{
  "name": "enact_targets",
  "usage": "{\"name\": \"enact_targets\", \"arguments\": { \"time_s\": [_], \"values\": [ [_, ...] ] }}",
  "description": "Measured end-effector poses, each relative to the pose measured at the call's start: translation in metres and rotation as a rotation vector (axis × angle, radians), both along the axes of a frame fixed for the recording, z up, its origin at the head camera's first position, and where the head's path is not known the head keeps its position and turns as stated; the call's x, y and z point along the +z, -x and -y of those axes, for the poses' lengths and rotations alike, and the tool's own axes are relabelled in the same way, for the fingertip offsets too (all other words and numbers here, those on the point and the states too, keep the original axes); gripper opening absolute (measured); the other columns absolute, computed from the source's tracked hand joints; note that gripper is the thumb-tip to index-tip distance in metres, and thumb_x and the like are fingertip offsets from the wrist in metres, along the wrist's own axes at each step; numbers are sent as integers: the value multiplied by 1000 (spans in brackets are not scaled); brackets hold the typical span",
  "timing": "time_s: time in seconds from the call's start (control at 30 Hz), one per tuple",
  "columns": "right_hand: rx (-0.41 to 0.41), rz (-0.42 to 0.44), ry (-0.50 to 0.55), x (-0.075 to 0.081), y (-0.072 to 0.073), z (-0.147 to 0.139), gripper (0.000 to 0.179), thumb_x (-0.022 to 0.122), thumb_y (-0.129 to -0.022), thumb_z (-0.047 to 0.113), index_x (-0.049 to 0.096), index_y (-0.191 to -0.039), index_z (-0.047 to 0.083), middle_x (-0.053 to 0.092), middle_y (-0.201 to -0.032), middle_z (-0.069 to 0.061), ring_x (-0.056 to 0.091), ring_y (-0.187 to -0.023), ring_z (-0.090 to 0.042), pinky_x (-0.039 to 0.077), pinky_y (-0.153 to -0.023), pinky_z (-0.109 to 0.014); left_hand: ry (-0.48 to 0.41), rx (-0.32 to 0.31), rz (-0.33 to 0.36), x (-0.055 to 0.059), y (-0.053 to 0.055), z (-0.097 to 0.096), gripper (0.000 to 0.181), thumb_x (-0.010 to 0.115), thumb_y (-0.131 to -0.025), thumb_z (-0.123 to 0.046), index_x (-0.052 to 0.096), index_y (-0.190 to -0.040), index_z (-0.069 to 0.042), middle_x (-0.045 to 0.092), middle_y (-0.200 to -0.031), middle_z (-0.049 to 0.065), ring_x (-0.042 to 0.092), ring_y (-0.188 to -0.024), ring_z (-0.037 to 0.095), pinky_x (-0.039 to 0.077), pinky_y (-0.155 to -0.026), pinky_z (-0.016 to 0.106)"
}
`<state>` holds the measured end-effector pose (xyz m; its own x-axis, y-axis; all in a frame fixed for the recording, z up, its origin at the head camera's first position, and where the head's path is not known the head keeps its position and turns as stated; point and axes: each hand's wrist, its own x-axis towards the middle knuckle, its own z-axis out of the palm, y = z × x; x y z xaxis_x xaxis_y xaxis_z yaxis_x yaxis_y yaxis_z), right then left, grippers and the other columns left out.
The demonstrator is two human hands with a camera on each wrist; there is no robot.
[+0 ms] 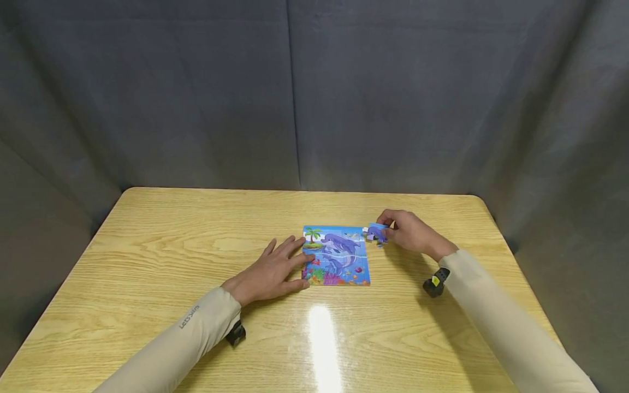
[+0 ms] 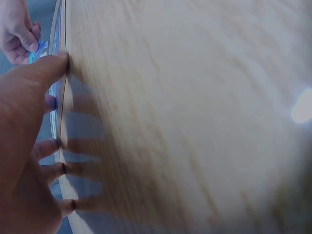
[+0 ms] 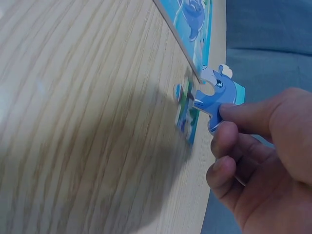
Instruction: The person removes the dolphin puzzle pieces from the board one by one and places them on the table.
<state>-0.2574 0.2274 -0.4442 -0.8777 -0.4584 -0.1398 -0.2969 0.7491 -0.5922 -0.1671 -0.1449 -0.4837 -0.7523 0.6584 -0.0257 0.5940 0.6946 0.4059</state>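
Observation:
A puzzle board (image 1: pixel 339 255) with a dolphin picture, a palm tree and coral lies flat near the middle of the table. My left hand (image 1: pixel 275 273) is spread out, its fingertips touching the board's left edge. Just past the board's upper right corner, my right hand (image 1: pixel 405 232) pinches a puzzle piece (image 3: pixel 220 92) printed with a blue dolphin's head, between thumb and fingers. Beneath that piece, another puzzle piece (image 3: pixel 186 109) with green and blue print lies on the table, partly hidden in the head view.
The wooden table (image 1: pixel 172 245) has rounded far corners. Grey curtains (image 1: pixel 196 98) hang behind it and at both sides. A bright light reflection shows on the tabletop in front of the board. A black wrist camera (image 1: pixel 433 285) is strapped at the right cuff.

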Motion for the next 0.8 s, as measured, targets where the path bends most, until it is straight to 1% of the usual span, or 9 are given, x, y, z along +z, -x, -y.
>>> {"name": "enact_targets", "arguments": {
  "time_s": [0.2, 0.37, 0.53, 0.8],
  "values": [
    [-15, -9, -9, 2, -3, -12, 16, 58, -106, 0, 71, -114, 6, 69, -107, -14, 53, -79, -19, 45, -67, -31, -7, 9, 18, -1, 0, 0, 61, 59, -108, -49, 49, -161, -21, 25, -177, 18, 15, -167, 43, 12, -130, 75],
    [-36, 1, -17, 3, -5, -22, 15, 59, -106, 1, 70, -116, 5, 69, -108, -14, 53, -81, -20, 45, -66, -30, 1, 3, 0, -1, 0, -1, 61, 60, -108, -50, 50, -161, -21, 25, -177, 18, 17, -167, 44, 13, -129, 75],
    [-47, 16, -6, 1, -6, -30, 14, 59, -107, 1, 70, -114, 5, 69, -107, -15, 53, -78, -19, 45, -64, -29, 4, 0, -8, -1, 0, 0, 62, 60, -107, -51, 49, -161, -21, 26, -177, 18, 17, -167, 43, 14, -129, 75],
    [-46, -19, -16, 0, -8, -43, 14, 59, -105, -1, 71, -111, 4, 70, -105, -14, 54, -83, -19, 45, -67, -27, 7, 5, -4, 0, 0, -1, 62, 60, -107, -50, 49, -161, -21, 26, -177, 19, 17, -167, 44, 14, -129, 75]
  ]
}}
